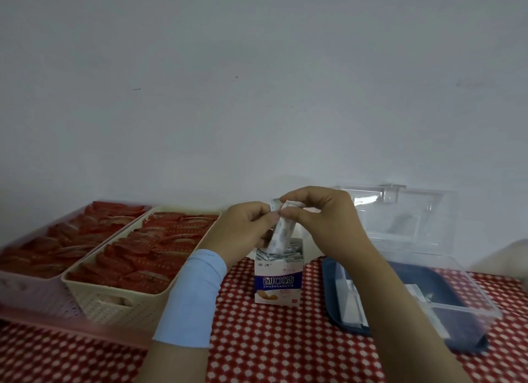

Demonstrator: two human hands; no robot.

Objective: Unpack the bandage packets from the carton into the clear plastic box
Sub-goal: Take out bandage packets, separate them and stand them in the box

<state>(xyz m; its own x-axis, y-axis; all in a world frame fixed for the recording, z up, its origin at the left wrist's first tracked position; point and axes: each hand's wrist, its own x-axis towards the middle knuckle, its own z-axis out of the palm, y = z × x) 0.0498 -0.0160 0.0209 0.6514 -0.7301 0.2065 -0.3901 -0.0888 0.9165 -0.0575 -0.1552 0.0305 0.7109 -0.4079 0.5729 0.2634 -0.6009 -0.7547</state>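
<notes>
A small white and purple carton [278,282] stands upright on the checked cloth, its top open and several bandage packets [288,254] standing inside. Above it, my left hand [245,231] and my right hand [323,222] both pinch the top of a small bunch of white packets [281,234] that is lifted partly out of the carton. The clear plastic box [445,308] sits to the right with its lid [405,219] tilted up at the back. A few white packets [353,305] lie inside it at its left end.
A dark blue tray [331,308] lies under the clear box. A cream basket [120,305] and a pink basket [31,294], both full of red packets, stand at the left. A white wall rises directly behind the table [257,339], which has a red-and-white checked cloth.
</notes>
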